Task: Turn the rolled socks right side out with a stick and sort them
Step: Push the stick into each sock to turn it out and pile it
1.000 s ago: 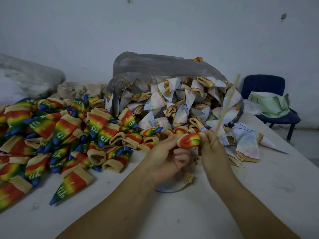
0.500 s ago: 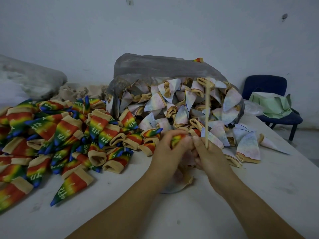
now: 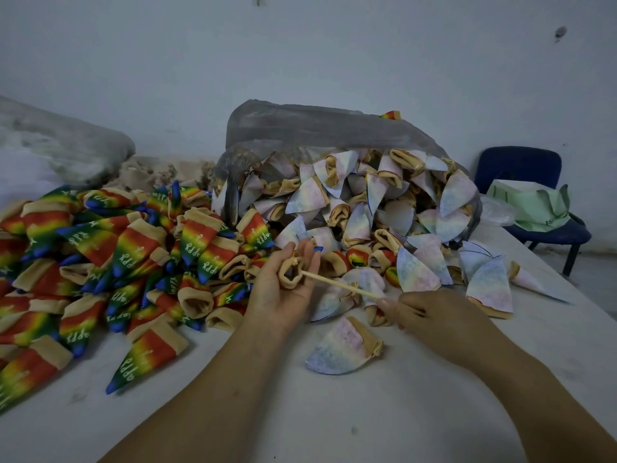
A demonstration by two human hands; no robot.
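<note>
Left hand (image 3: pixel 280 295), just right of the heap of rainbow socks (image 3: pixel 100 255) spread over the table (image 3: pixel 334 412), is turned palm up. Its fingers curl round one sock (image 3: pixel 291 274), whose tan cuff gapes toward the camera, and a blue toe tip shows past the fingertips. A thin pale stick (image 3: pixel 340 285) slants from the mouth of that cuff down to the right hand (image 3: pixel 437 315), which pinches its other end between thumb and fingers. Below the stick an inside-out sock (image 3: pixel 340 352) lies alone on the table. Behind the hands a grey plastic bag (image 3: pixel 317 128) on its side spills a mound of pale socks (image 3: pixel 367 202). Far right stands a blue chair (image 3: pixel 521 162) with a green bundle (image 3: pixel 534 205) on its seat.
</note>
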